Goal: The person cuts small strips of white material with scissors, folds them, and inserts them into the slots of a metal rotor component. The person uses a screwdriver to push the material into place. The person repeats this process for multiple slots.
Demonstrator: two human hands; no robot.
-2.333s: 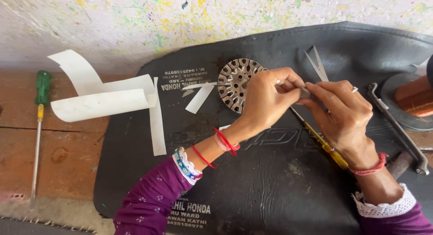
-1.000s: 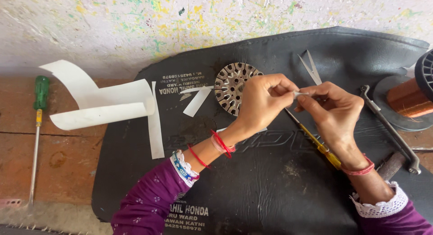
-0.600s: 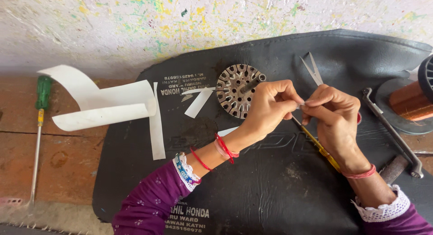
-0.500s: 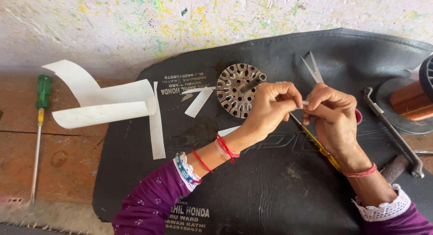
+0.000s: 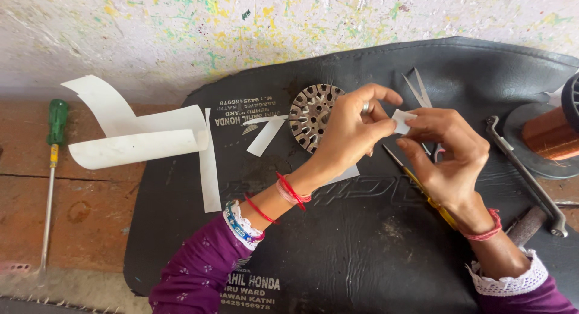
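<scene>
My left hand (image 5: 350, 130) and my right hand (image 5: 449, 151) meet over a black mat (image 5: 338, 248). Both pinch a small white paper piece (image 5: 401, 120) between thumbs and forefingers. A round slotted metal stator core (image 5: 310, 112) lies flat on the mat just left of my left hand, partly hidden by its fingers. Under my right hand lies a yellow-handled screwdriver (image 5: 422, 190). A pair of scissors (image 5: 419, 92) lies beyond my hands.
Curled white paper sheets (image 5: 142, 139) and cut strips (image 5: 265, 136) lie at the mat's left edge. A green-handled screwdriver (image 5: 51, 163) rests on the wooden surface at left. At right are a metal wrench (image 5: 525, 172), a copper wire spool (image 5: 546, 133) and a hammer handle (image 5: 528, 223).
My hands have shifted slightly and my left fingers have lifted, so the small white paper piece now shows between both hands. The other things have not moved.
</scene>
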